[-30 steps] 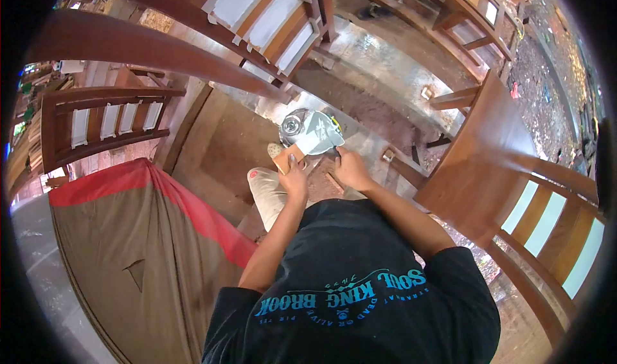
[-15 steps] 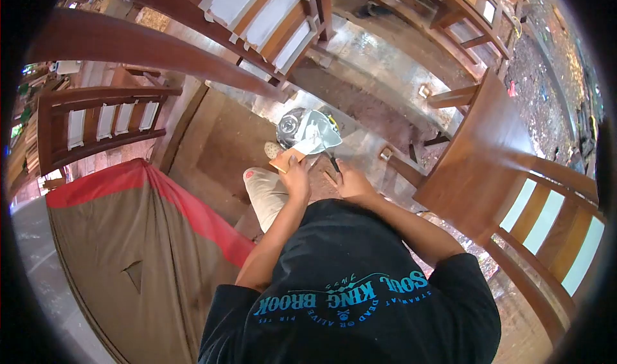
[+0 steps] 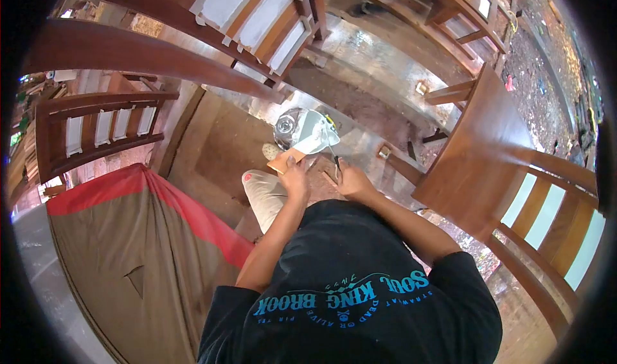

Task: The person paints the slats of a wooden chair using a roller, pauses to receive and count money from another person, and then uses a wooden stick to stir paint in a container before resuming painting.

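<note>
My left hand (image 3: 294, 179) is closed on a flat orange-tan piece (image 3: 285, 162), whose kind I cannot make out. Its upper edge meets a whitish area by a pale blue-white container (image 3: 313, 136). My right hand (image 3: 352, 179) grips a thin tool with a black handle (image 3: 337, 161); its far end reaches the container's near edge, and its tip is hard to see. Against the container's left side sits a round, shiny silver-and-dark object (image 3: 290, 125). Both hands are just in front of my body, below the container.
A wooden chair with a polished seat (image 3: 482, 155) stands at right. Slatted chair backs (image 3: 106, 131) with white-covered strips are at left and top. Brown fabric with a red border (image 3: 160, 248) lies lower left. My knee (image 3: 263, 193) is beside my left hand.
The view has shifted slightly. The black-handled tool stands a little more upright against the container's edge. Both hands keep their holds.
</note>
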`<action>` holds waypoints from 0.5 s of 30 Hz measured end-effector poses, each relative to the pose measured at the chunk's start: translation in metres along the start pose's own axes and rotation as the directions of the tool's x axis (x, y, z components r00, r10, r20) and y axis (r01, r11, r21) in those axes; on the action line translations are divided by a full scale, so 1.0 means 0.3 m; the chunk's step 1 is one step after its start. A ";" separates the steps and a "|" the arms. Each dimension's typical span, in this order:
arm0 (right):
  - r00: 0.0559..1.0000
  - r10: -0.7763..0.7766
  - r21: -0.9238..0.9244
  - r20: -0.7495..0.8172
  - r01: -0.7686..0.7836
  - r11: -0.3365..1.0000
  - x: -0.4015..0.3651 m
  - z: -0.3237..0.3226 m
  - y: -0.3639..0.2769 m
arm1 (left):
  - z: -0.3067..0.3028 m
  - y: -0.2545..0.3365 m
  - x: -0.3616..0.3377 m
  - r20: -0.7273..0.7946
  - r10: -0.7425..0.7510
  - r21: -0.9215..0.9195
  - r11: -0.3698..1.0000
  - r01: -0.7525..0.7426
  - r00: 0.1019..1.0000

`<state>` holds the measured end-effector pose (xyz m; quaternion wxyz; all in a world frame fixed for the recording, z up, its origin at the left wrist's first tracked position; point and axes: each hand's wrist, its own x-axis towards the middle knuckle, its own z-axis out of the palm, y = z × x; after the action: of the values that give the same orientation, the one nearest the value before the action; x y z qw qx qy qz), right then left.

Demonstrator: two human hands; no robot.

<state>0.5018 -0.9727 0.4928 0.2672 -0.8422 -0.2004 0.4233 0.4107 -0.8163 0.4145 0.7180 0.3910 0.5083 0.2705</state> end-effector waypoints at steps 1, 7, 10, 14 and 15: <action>1.000 -0.019 -0.038 -0.012 0.018 0.999 -0.027 -0.017 -0.028 | 0.038 0.039 -0.024 0.018 0.006 0.014 1.000 -0.006 1.000; 0.993 -0.087 -0.028 -0.084 0.085 0.996 -0.099 -0.097 -0.073 | 0.057 0.088 -0.002 0.255 0.135 0.653 0.706 -0.274 0.957; 0.995 -0.061 -0.033 -0.075 0.059 0.998 -0.059 -0.082 -0.034 | 0.071 0.099 -0.013 0.325 0.159 0.586 0.740 -0.330 0.932; 0.987 -0.116 -0.034 -0.110 0.113 0.993 -0.046 -0.091 0.001 | 0.028 0.063 0.017 0.326 0.116 0.498 0.822 -0.275 0.938; 0.984 -0.136 -0.024 -0.116 0.135 0.991 -0.057 -0.100 0.002 | 0.017 0.055 0.035 0.300 0.091 0.487 0.841 -0.235 0.949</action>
<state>0.5170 -0.9914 0.5176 0.2999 -0.8522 -0.2445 0.3522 0.4190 -0.8005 0.4238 0.6219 0.6441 0.4260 0.1299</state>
